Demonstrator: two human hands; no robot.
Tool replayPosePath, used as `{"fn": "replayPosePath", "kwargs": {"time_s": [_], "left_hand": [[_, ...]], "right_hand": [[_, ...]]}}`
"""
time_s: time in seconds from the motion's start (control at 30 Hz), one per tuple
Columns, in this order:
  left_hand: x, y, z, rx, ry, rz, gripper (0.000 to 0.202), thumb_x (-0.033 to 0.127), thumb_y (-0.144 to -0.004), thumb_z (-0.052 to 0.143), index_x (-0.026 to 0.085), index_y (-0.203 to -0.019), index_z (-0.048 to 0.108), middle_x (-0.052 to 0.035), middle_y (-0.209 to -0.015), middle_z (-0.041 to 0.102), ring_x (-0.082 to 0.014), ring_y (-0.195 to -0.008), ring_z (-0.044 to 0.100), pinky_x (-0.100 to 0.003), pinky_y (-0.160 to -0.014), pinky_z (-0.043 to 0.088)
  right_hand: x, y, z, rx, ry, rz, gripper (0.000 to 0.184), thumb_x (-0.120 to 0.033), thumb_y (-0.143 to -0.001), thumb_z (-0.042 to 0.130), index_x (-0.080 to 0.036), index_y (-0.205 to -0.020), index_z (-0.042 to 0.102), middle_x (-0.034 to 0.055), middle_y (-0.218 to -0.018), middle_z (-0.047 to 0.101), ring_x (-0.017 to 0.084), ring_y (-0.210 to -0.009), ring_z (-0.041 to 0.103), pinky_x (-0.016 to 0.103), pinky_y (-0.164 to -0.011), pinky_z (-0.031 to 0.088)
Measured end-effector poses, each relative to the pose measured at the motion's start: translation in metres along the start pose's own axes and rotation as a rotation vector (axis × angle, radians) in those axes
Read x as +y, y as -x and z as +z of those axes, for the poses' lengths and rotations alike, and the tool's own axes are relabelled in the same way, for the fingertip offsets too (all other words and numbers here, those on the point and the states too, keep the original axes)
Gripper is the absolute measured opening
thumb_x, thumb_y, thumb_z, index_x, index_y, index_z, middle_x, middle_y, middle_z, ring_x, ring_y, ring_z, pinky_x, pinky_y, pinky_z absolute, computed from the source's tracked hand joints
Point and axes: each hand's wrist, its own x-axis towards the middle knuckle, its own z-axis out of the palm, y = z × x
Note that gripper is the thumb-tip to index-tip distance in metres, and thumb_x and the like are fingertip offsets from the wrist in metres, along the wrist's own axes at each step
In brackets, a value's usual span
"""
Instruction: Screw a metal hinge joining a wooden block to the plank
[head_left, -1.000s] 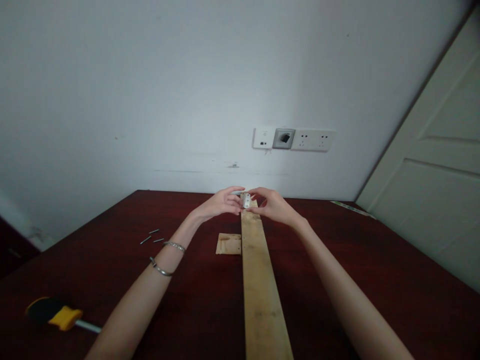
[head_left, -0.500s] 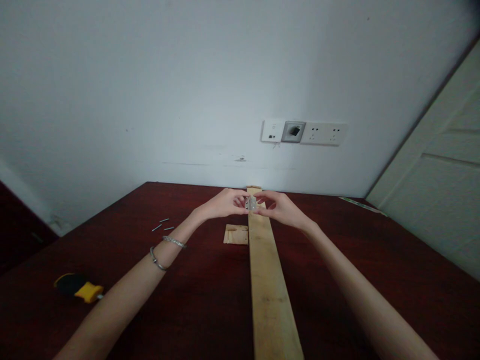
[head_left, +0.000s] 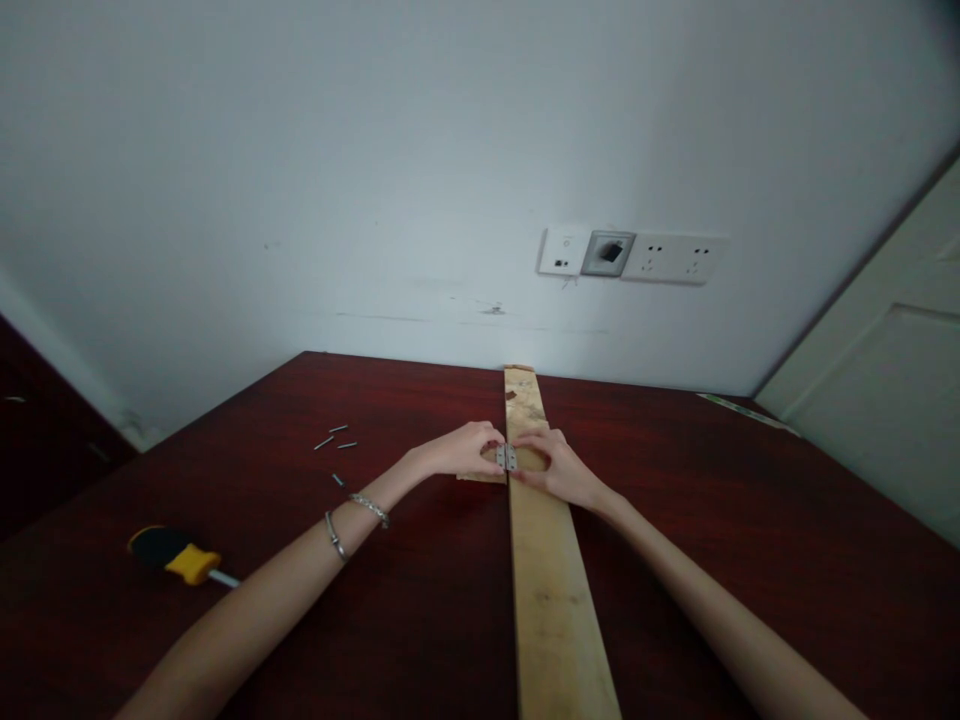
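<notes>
Two bare hands meet near the middle of the table point(head_left: 750, 560) in the head view, the only view we have. We note the left hand point(head_left: 461, 455) with its fingers curled, thumb and fingertips pinched on the left side of a small metal hinge point(head_left: 507, 458). The right hand point(head_left: 559, 470) mirrors it, fingertips drawn together on the hinge's right side. The hinge sits low at the left edge of a long pale plank point(head_left: 551, 590), which runs from the near edge of the frame to the wall point(head_left: 300, 150). The hinge seems to lie where the plank meets a small wooden block point(head_left: 472, 478). Most of that block is hidden under the left hand, so we cannot tell whether the hinge is pressed flat on the wood. Two thin bracelets point(head_left: 352, 515) ring the left wrist. Left of the hands we log three small metal fasteners point(head_left: 335, 438) lying loose and a fourth point(head_left: 338, 480) nearer the wrist; whether they are screws or nails we cannot tell. A screwdriver point(head_left: 176, 555) with a black and yellow handle lies well apart at the near left. On the wall above the plank's far end is a row of sockets point(head_left: 634, 255), and at far right a pale door point(head_left: 885, 420)
</notes>
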Motion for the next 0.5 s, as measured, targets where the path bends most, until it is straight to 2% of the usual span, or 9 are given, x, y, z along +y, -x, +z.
{"fn": "replayPosePath", "kwargs": {"time_s": [0.1,0.33,0.5], "left_hand": [[0.0,0.001,0.004,-0.004,0.011,0.025,0.029,0.036,-0.078,0.068,0.013,-0.095,0.066,-0.0039,-0.087,0.056,-0.0164,-0.076,0.054,-0.024,-0.067,0.04],[-0.003,0.002,0.011,0.011,0.042,0.024,0.033,0.036,-0.077,0.071,0.015,-0.102,0.067,-0.0064,-0.096,0.059,-0.0205,-0.09,0.056,-0.029,-0.081,0.043],[-0.006,0.002,0.012,0.006,0.045,0.021,0.034,0.037,-0.078,0.07,0.015,-0.104,0.067,-0.0064,-0.097,0.059,-0.0203,-0.089,0.057,-0.03,-0.081,0.043]], "right_hand": [[0.003,0.001,0.001,-0.004,0.007,-0.024,0.039,-0.035,-0.072,0.073,-0.019,-0.107,0.068,0.0107,-0.114,0.06,0.028,-0.111,0.049,0.046,-0.101,0.039],[0.004,0.004,-0.005,-0.027,-0.04,-0.052,0.036,-0.035,-0.073,0.073,-0.022,-0.106,0.068,0.0096,-0.114,0.059,0.027,-0.112,0.05,0.047,-0.101,0.04],[0.004,0.004,-0.006,-0.034,-0.057,-0.053,0.038,-0.034,-0.072,0.073,-0.022,-0.108,0.067,0.0097,-0.115,0.058,0.027,-0.11,0.052,0.047,-0.1,0.041]]}}
